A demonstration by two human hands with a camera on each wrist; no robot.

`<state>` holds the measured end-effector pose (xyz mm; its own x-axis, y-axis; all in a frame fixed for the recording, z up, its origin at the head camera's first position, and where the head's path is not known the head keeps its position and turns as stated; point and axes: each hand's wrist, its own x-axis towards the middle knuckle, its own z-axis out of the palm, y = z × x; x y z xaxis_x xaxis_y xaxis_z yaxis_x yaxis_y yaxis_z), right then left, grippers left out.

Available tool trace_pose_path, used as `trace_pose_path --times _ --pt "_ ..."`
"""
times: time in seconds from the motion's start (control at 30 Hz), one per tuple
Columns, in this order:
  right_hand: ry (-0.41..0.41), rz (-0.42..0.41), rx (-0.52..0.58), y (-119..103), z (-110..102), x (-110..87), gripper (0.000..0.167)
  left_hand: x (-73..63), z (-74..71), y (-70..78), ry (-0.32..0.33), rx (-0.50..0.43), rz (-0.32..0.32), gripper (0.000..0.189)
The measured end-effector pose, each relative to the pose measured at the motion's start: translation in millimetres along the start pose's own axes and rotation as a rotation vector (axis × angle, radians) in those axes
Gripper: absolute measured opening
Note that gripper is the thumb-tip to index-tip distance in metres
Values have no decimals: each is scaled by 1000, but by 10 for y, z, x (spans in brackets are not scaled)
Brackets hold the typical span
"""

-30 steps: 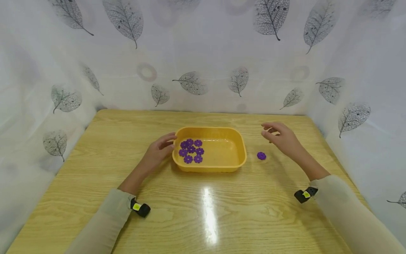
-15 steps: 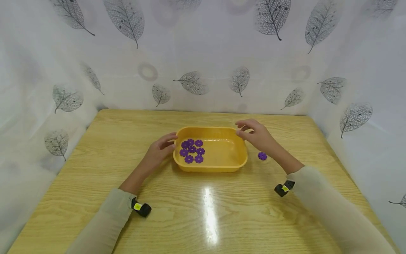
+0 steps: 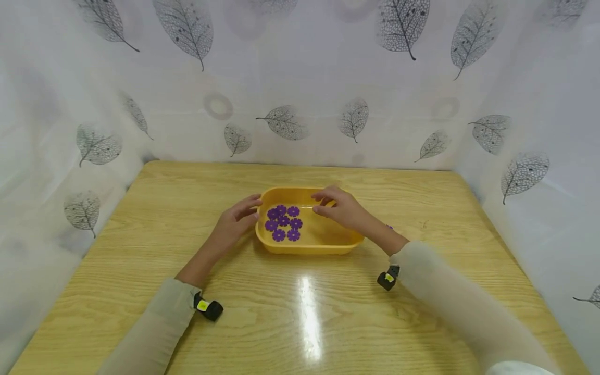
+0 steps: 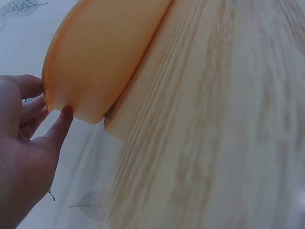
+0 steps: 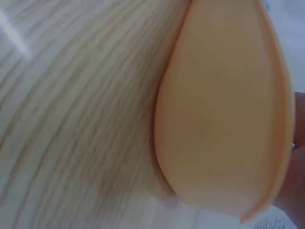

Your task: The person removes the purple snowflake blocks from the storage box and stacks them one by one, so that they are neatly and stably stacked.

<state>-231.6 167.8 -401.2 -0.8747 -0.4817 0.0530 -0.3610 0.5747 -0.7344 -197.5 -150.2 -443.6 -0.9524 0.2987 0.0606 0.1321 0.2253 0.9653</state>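
while the left hand (image 3: 232, 221) pinches the end of the yellow tray (image 3: 309, 250) nearest to it, fingertips at the rim and thumb against the outer wall, the tray sits flat, its length running from that grip towards the other hand; the hold seems light, more for steadying than lifting. item: purple discs (image 3: 295, 223), toothed at the edge, gathered inside the tray just beyond the left fingertips, a few overlapping; the bunching leaves bare floor beneath the other hand. item: right hand (image 3: 344, 208), above the tray's far half as counted from the left grip, fingers loosely bent, thumb and fingertips apart, nothing visible between them; it probably arches this way to clear the wall, which hides most of it from the right wrist view. item: one purple piece (image 3: 390, 227), outside the tray, behind the right forearm, mostly covered, apart from the gathered ones. item: wooden table (image 3: 234, 312), below both hands, bearing the tray's weight, which likely explains the left hand's slight hold.
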Motion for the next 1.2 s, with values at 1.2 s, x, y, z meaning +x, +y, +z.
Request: trace_pose_path --times 1.2 --pt "-153 2 -92 13 451 169 35 -5 18 -61 16 41 31 41"
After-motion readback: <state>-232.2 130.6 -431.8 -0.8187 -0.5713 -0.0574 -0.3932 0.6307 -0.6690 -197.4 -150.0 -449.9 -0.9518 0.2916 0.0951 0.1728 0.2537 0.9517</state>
